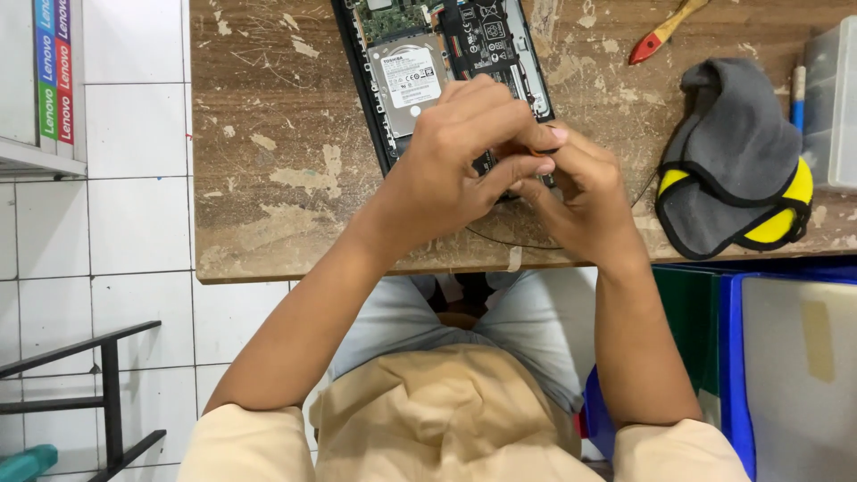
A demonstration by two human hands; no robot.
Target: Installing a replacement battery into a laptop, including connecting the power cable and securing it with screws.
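An opened laptop [406, 36] lies bottom-up on the worn wooden table [268, 178], showing a silver hard drive [408, 78] and a black circuit area [486, 36]. My left hand [451, 165] and my right hand [585, 192] meet over the laptop's near edge. Their fingertips pinch together around a small orange-tipped object [539, 151] that is mostly hidden. A thin black wire [518, 243] loops on the table just below my hands.
A grey and yellow cloth [732, 161] lies bunched at the right, with a red-tipped brush [656, 37] behind it and a clear plastic box [835, 98] at the far right. Blue and green bins [732, 357] stand beside my right arm. A black metal frame [107, 375] stands on the white tiled floor.
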